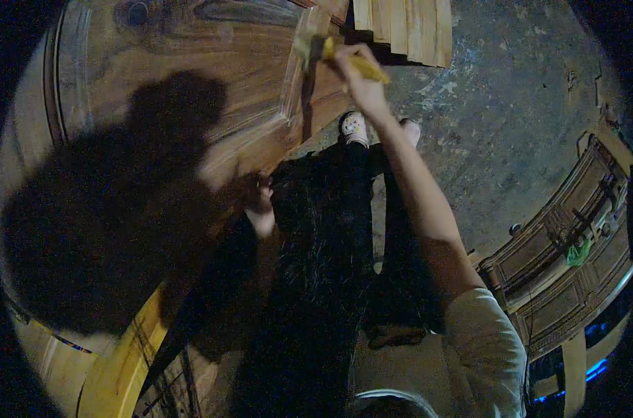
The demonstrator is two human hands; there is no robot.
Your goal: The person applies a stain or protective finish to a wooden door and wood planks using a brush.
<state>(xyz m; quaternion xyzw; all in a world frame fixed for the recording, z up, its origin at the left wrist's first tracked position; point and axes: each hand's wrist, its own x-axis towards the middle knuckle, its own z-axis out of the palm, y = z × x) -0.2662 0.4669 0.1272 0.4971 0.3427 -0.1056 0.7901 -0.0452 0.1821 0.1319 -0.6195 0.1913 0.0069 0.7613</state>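
Note:
A large brown wooden panel with a raised moulding spreads over the upper left. My right hand is wrapped round the yellow handle of a brush, whose bristles are over the moulding near the panel's right edge; motion blurs them, so contact cannot be made out. My left hand is at the panel's lower edge, partly in shadow, its fingers bent round the edge. The dark shadow of my head and body covers much of the panel's left part.
Stacked light wooden boards stand beyond the panel. Carved dark wooden furniture with a green bag on it is at the right. My shoes are on the stained concrete floor. A yellowish beam lies at lower left.

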